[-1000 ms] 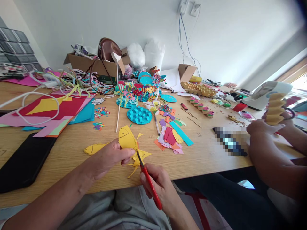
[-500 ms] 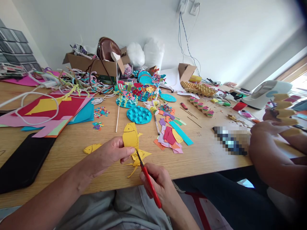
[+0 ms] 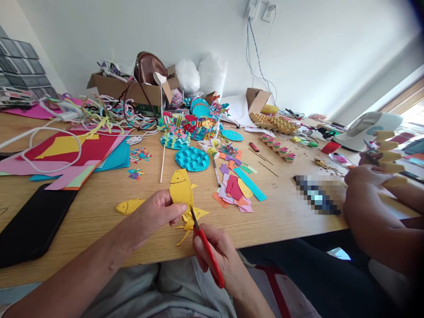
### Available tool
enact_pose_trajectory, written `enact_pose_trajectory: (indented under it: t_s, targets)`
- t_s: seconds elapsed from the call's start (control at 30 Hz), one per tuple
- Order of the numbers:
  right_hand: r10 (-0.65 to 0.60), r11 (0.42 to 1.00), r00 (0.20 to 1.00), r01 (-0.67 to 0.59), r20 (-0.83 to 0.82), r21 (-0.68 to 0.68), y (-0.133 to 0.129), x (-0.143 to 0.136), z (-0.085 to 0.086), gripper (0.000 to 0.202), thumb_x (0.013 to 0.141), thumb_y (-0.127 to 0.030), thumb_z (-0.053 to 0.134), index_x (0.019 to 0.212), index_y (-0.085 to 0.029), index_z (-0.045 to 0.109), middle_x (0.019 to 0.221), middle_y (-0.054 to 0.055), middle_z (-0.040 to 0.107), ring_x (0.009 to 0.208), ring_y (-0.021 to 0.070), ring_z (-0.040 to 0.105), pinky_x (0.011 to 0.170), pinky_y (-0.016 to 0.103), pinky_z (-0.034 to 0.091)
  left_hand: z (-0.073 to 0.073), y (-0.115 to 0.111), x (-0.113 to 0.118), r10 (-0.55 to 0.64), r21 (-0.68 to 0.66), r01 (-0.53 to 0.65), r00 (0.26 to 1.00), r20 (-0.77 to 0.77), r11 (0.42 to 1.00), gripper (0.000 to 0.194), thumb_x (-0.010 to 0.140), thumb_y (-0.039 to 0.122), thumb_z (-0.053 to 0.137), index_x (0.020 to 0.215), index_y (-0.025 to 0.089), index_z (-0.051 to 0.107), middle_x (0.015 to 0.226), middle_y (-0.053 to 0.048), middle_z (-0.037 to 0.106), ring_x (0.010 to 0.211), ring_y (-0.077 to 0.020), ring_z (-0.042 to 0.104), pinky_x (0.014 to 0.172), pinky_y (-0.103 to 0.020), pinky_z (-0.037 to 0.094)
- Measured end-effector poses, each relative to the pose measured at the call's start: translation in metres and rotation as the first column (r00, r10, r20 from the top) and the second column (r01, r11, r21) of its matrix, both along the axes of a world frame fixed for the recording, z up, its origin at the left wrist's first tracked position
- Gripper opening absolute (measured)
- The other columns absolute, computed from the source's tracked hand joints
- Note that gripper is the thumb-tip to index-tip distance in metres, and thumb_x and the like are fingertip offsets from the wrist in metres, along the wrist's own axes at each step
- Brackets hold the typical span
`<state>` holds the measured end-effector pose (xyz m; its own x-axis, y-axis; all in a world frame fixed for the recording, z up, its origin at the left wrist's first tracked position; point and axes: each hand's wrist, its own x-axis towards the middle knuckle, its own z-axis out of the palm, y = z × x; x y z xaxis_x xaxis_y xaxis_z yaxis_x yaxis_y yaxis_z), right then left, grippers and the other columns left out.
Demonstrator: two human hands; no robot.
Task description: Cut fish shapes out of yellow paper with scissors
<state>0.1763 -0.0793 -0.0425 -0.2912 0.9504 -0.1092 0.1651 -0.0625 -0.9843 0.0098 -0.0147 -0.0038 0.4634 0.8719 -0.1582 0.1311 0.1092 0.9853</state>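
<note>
Between the thumb and fingers of my left hand (image 3: pixel 164 208) is a yellow paper fish (image 3: pixel 180 184) with a drawn outline and an eye. My right hand (image 3: pixel 215 249) is closed round red-handled scissors (image 3: pixel 211 256), whose dark blades meet the fish's lower right edge. Yellow paper scraps (image 3: pixel 188 224) lie on the table just below the blades. Left of my left hand rests another yellow paper fish (image 3: pixel 129 206), partly hidden by my wrist. A pile of coloured paper scraps (image 3: pixel 235 190) lies to the right of the held fish.
A black phone-like slab (image 3: pixel 29 225) and coloured paper sheets (image 3: pixel 66 150) lie at left. Blue egg-carton pieces (image 3: pixel 192 159) and decorated fish (image 3: pixel 188 126) stand at centre back. At right, another person's hands (image 3: pixel 367 176) hold yellow egg carton (image 3: pixel 391 157).
The scissors' blades have shifted slightly along the edge of the yellow fish, and the red handles look a little wider apart. The other person's hands moved slightly left.
</note>
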Motion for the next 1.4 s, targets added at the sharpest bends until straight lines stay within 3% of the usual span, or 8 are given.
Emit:
enact_pose_trajectory:
  t_s: [0.3,0.5,0.9,1.23,1.4]
  targets:
    - [-0.005,1.0,1.0,0.005,0.027,-0.001,-0.001,0.0,0.002,0.041,0.09,-0.046,0.046,0.058,-0.02,0.038,0.048,-0.007,0.039,0.044,0.0081,0.033,0.043,0.021,0.025,0.0,-0.001,0.002,0.019,0.005,-0.019,1.0,0.014,1.0,0.017,0.07,0.028,0.052,0.056,0.02,0.046,0.053,0.007,0.044,0.053,-0.0099,0.038,0.053,-0.024,0.031]
    - [-0.004,1.0,1.0,0.004,0.018,0.002,-0.002,0.0,0.004,0.047,0.088,-0.055,0.047,0.057,-0.021,0.037,0.047,-0.006,0.037,0.044,0.0086,0.033,0.042,0.021,0.024,0.0,0.001,0.002,-0.029,0.024,0.029,0.999,0.014,0.999,0.019,0.07,0.03,0.051,0.054,0.02,0.045,0.051,0.006,0.041,0.052,-0.0099,0.035,0.052,-0.025,0.03]
    - [-0.012,0.997,0.99,0.001,0.141,0.077,-0.002,0.004,-0.003,0.047,0.09,-0.054,0.043,0.057,-0.021,0.035,0.051,-0.005,0.037,0.05,0.0109,0.033,0.048,0.025,0.024,-0.003,0.005,-0.005,-0.129,0.005,0.129,0.992,0.009,0.992,0.02,0.074,0.031,0.051,0.059,0.019,0.045,0.054,0.006,0.041,0.052,-0.0095,0.033,0.051,-0.024,0.027]
    - [0.02,0.996,0.991,-0.03,0.129,0.081,-0.002,0.005,-0.004,0.048,0.089,-0.057,0.044,0.057,-0.021,0.036,0.049,-0.005,0.037,0.047,0.0108,0.032,0.045,0.025,0.024,0.004,0.009,-0.005,-0.14,0.016,0.14,0.99,-0.011,0.99,0.018,0.07,0.029,0.052,0.056,0.02,0.045,0.053,0.006,0.042,0.052,-0.0098,0.035,0.051,-0.023,0.029]
    - [-0.017,0.999,0.992,0.011,0.125,0.051,-0.001,0.004,-0.005,0.05,0.088,-0.061,0.043,0.058,-0.021,0.039,0.046,-0.005,0.036,0.045,0.0107,0.031,0.043,0.025,0.021,0.003,0.009,-0.005,-0.131,0.026,0.132,0.991,-0.012,0.991,0.021,0.071,0.03,0.053,0.054,0.02,0.045,0.053,0.006,0.042,0.052,-0.0098,0.037,0.05,-0.023,0.032]
